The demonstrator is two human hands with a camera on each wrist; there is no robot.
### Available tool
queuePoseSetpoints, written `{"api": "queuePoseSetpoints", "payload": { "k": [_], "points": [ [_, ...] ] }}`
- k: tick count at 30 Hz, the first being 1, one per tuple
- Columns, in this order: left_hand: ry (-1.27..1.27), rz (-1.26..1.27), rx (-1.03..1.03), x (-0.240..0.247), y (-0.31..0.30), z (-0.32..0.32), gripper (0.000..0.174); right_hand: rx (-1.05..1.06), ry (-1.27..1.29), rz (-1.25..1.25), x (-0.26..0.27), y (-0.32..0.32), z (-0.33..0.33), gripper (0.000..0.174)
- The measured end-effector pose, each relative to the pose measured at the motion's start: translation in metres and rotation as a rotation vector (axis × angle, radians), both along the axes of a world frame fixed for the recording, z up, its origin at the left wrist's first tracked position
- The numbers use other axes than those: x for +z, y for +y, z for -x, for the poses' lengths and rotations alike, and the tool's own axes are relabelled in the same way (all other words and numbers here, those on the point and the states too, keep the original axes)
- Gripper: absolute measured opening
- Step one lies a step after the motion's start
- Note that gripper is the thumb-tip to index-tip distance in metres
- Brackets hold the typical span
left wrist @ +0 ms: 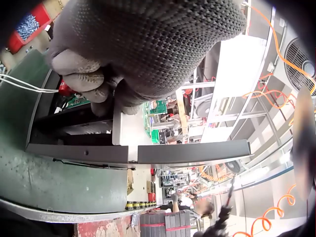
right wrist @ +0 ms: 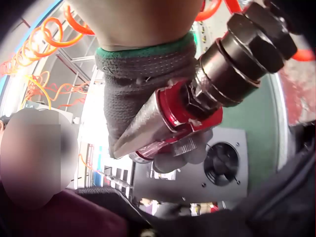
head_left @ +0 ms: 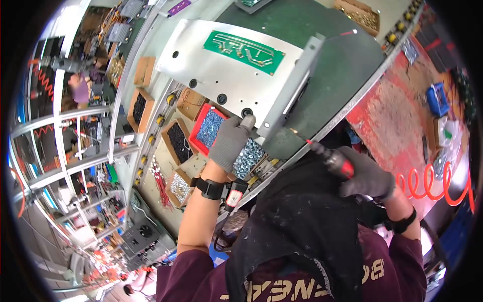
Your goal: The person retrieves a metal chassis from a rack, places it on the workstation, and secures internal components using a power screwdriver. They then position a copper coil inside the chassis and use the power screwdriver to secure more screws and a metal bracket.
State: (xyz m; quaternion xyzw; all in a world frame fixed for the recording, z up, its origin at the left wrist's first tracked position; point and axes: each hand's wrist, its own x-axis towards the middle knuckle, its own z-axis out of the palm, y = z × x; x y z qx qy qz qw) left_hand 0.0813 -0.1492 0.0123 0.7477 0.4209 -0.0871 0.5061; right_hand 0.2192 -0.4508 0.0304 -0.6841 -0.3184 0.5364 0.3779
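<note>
One metal housing (head_left: 236, 83) sits on the green desk (head_left: 347, 70), its flange near the desk's near edge. The left hand (head_left: 229, 143) grips its near corner, fingers curled around the edge. The right hand's (head_left: 370, 176) fingers wrap a driver (head_left: 327, 157), bit clear; driving well likely means bracing that corner and keeping the bit square.

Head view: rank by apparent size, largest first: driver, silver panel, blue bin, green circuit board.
1. Silver panel
2. Green circuit board
3. Blue bin and driver, unranked: they look close, and the right hand covers part of the driver.
</note>
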Motion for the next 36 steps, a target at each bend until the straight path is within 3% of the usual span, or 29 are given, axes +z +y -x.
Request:
{"api": "queuePoseSetpoints", "payload": {
  "k": [3, 10, 11, 14, 15, 18, 22, 28, 31, 33, 36],
  "points": [
    [-0.034, 0.042, 0.017, -0.011, 0.006, 0.004, 0.044, -0.032, 0.024, 0.093, -0.005, 0.016, 0.02, 0.075],
    [0.012, 0.046, 0.004, -0.018, 0.011, 0.002, 0.044, -0.068, -0.009, 0.057, -0.016, 0.025, 0.039, 0.078],
    [-0.077, -0.123, -0.134, -0.022, 0.011, 0.003, 0.045, -0.064, -0.043, 0.065, -0.016, 0.024, 0.04, 0.08],
    [-0.27, -0.479, -0.537, -0.028, 0.019, 0.013, 0.007, -0.041, -0.171, 0.105, -0.014, 0.026, 0.04, 0.082],
    [-0.183, -0.351, -0.426, -0.03, 0.02, 0.011, 0.023, -0.032, -0.264, 0.138, -0.013, 0.026, 0.04, 0.083],
    [-0.038, -0.134, -0.209, -0.029, 0.018, 0.006, 0.047, 0.005, -0.447, 0.176, -0.016, 0.026, 0.036, 0.084],
    [-0.156, -0.234, -0.27, -0.033, 0.017, 0.007, 0.046, 0.018, -0.406, 0.153, -0.011, 0.026, 0.032, 0.083],
    [-0.105, -0.266, -0.289, -0.028, 0.014, 0.004, 0.046, -0.021, -0.322, 0.087, -0.012, 0.028, 0.032, 0.077],
    [-0.159, -0.265, -0.256, -0.025, 0.01, 0.003, 0.047, -0.023, -0.438, 0.122, -0.009, 0.03, 0.038, 0.074],
    [0.006, -0.146, -0.111, -0.013, 0.006, -0.004, 0.047, -0.052, -0.56, 0.137, -0.013, 0.031, 0.045, 0.072],
    [0.079, -0.061, -0.046, -0.005, 0.003, -0.01, 0.048, -0.062, -0.522, 0.145, -0.026, 0.032, 0.046, 0.068]
  ]
}}
